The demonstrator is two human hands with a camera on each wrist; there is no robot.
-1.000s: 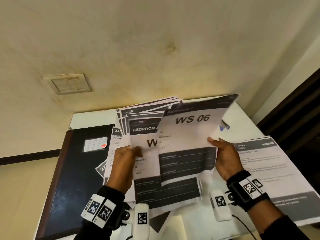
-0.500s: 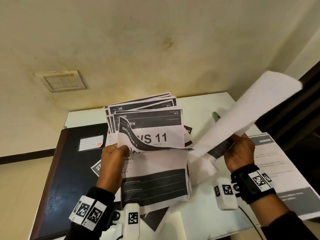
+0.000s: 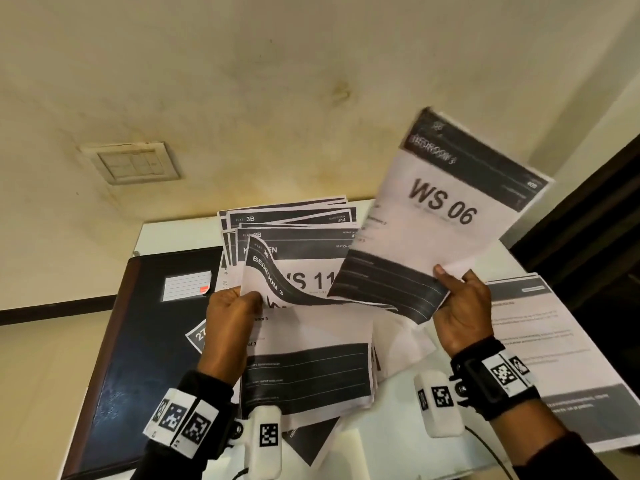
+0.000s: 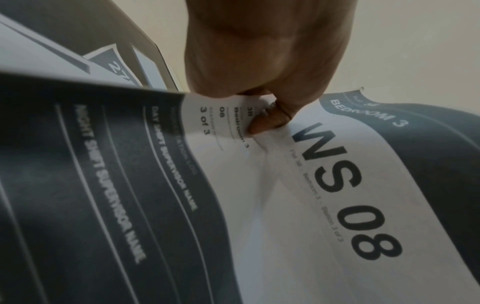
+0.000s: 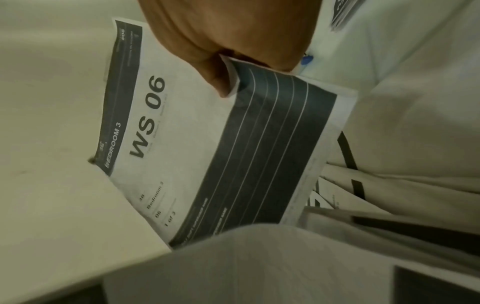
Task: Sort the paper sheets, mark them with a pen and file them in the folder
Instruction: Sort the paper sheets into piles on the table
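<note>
Sorting step: right hand (image 3: 462,306) pinches the WS 06 sheet (image 3: 446,209) lifted clear to read, left hand (image 3: 230,317) grips the fanned stack (image 3: 304,368) by its left edge, over the table (image 3: 398,438) just right of the closed folder (image 3: 138,358).

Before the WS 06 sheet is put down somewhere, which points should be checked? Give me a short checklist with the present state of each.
1. Right hand holds the WS 06 sheet firmly at its lower edge: ok.
2. WS 06 sheet is free of the stack: ok.
3. Left hand pinches the WS 08 sheet and the stack: ok.
4. WS 08 sheet lies flat: not ok, its top curls over.
5. Folder is open for filing: not ok, closed.
6. Pen is within reach: cannot tell.
</note>
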